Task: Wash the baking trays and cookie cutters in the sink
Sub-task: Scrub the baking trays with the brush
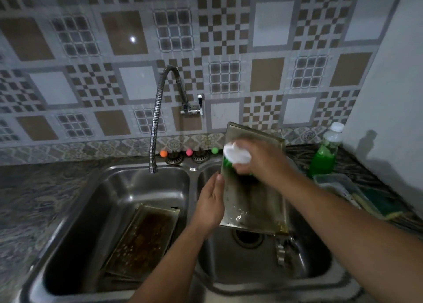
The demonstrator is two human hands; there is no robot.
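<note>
A metal baking tray (258, 202) stands tilted over the right basin of the double sink (193, 188). My left hand (211, 205) holds its left edge. My right hand (258, 163) grips a white-handled scrub brush (237, 156) with green bristles and presses it against the tray's upper face. A dirty, brown-crusted baking tray (146, 238) lies in the left basin on top of others. Metal cookie cutters (282, 252) sit on the floor of the right basin, close to the drain (247, 236).
A flexible faucet (158, 119) hangs over the left basin, with no water seen running. A bottle of green dish soap (326, 151) stands on the right counter beside a tray holding a green sponge (384, 202). Patterned tiles cover the wall behind.
</note>
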